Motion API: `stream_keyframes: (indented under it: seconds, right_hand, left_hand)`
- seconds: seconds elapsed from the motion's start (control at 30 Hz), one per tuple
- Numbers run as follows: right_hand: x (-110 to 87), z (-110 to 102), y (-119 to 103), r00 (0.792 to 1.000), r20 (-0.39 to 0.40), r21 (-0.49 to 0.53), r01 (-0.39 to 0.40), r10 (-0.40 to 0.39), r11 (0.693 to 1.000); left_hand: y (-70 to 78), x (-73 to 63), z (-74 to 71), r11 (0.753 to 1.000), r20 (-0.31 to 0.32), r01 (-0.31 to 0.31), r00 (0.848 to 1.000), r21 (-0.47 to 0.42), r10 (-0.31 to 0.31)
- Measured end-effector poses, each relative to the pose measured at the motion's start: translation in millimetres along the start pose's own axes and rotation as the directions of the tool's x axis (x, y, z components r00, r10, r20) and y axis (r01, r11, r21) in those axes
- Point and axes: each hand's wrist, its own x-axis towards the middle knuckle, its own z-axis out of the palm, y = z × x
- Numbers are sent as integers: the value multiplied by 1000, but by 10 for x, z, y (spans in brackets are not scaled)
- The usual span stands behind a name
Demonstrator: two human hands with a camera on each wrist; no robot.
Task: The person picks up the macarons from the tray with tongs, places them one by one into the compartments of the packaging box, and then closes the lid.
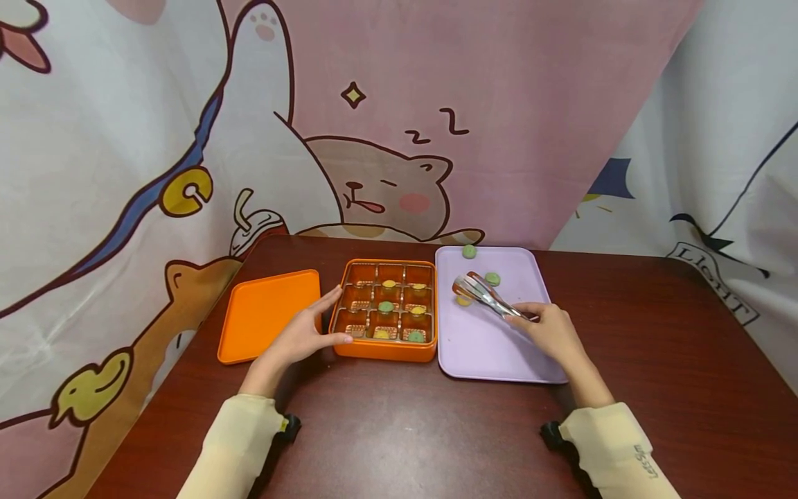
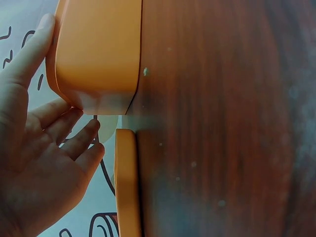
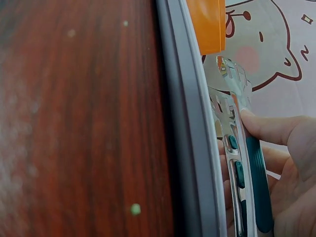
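Note:
An orange box (image 1: 385, 352) with a clear divided insert stands mid-table. Small round yellow and green pieces sit in several of its compartments. My left hand (image 1: 298, 338) is spread round the box's near left corner, thumb along the front rim and fingertips at the left side. In my right hand (image 1: 555, 334) are metal tongs (image 1: 489, 298) with dark green grip pads (image 3: 259, 185), gripped over the lilac tray (image 1: 499, 357). Their parted tips overlap a round yellow piece (image 1: 463, 301) on the tray. A green piece (image 1: 492, 278) lies just beyond the tongs, another green piece (image 1: 470, 251) at the tray's far edge.
An orange lid (image 1: 268, 315) lies flat to the left of the box, partly behind the left hand. The lilac tray sits right against the box's right side. A printed cloth (image 1: 499, 125) hangs behind the dark wooden table (image 1: 399, 430).

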Motion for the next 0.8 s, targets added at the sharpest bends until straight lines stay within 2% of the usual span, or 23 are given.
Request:
stream_keyframes:
  seconds: [0.37, 0.8]
  right_hand:
    - [-2, 8, 33, 998, 50, -29, -30, 31, 999]
    - [-14, 4, 18, 995, 75, 9, -65, 64, 998]
  left_hand:
    - [-4, 3, 3, 1000, -4, -4, 1000, -5, 4]
    - [6, -2, -1, 1000, -6, -7, 1000, -10, 7]
